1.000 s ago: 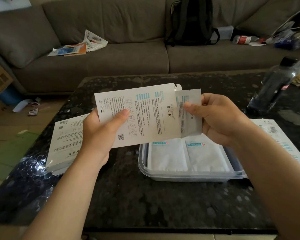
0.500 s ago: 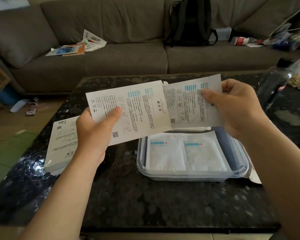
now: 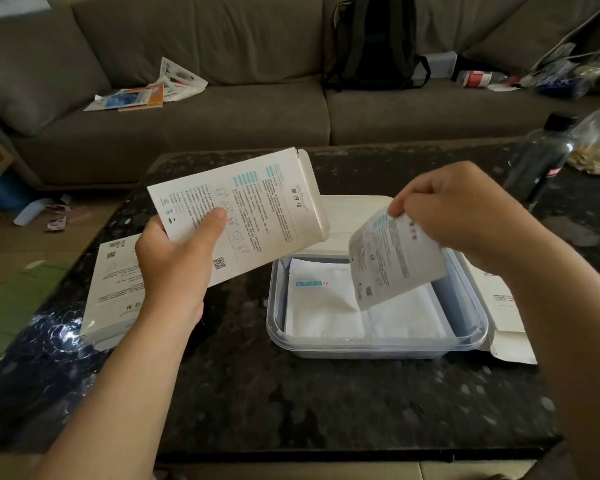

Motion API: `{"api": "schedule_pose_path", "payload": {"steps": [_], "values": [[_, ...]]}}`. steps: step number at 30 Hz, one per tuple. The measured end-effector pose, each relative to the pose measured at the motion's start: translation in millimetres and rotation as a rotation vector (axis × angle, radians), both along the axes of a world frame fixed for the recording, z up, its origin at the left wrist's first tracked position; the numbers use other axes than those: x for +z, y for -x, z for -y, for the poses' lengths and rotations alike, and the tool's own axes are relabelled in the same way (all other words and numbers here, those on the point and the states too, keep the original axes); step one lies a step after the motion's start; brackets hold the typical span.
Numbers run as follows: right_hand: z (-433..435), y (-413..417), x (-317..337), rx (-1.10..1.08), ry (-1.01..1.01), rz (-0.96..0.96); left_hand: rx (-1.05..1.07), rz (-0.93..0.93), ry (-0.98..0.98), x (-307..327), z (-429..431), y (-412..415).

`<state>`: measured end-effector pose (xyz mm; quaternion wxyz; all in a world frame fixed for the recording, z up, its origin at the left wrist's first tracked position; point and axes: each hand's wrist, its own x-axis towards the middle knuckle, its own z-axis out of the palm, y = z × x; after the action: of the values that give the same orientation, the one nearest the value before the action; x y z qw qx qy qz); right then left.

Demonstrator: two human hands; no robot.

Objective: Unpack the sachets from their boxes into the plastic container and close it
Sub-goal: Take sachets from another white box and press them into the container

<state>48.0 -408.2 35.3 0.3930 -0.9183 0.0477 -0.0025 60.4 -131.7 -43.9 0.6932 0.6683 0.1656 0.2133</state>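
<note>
My left hand (image 3: 177, 258) grips a flat white printed box (image 3: 257, 209) by its lower left corner, with the open flap end pointing right. My right hand (image 3: 465, 206) pinches the top edge of a white printed sachet (image 3: 392, 261), which hangs tilted over the clear plastic container (image 3: 465, 337). Inside the container lie white sachets (image 3: 323, 306) side by side. The container's white lid (image 3: 354, 216) rests just behind it, partly hidden by the box.
A stack of similar boxes (image 3: 115, 289) lies on the dark stone table (image 3: 291, 393) at the left. An opened flat box (image 3: 506, 323) lies right of the container. A dark bottle (image 3: 541, 157) and a bag stand far right. A sofa with a backpack runs behind.
My right hand drew the sachet fully out of the box and lowered it, tilted, over the container. My left hand moved the box slightly left and tilted it.
</note>
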Motion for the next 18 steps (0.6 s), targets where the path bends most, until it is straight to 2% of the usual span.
{"api": "schedule_pose_path", "payload": {"steps": [3, 4, 7, 10, 14, 18], "values": [[4.1, 4.0, 8.0, 0.067, -0.234, -0.180, -0.008, 0.003, -0.004, 0.1, 0.0, 0.7], [8.0, 4.3, 9.0, 0.118, -0.236, -0.193, -0.008, 0.005, -0.007, 0.4, 0.3, 0.8], [12.1, 6.5, 7.8, 0.261, -0.048, -0.092, -0.009, 0.008, 0.000, 1.2, 1.2, 1.2], [12.8, 3.2, 3.0, 0.251, 0.076, 0.082, -0.012, 0.008, 0.007, 1.9, 2.8, 1.4], [16.3, -0.8, -2.0, 0.204, -0.057, 0.103, -0.020, 0.009, 0.017, 2.1, 2.9, 2.1], [22.0, -8.9, -16.8, 0.151, -0.073, 0.044, -0.025, 0.010, 0.027, 2.3, 3.1, 2.9]]}}
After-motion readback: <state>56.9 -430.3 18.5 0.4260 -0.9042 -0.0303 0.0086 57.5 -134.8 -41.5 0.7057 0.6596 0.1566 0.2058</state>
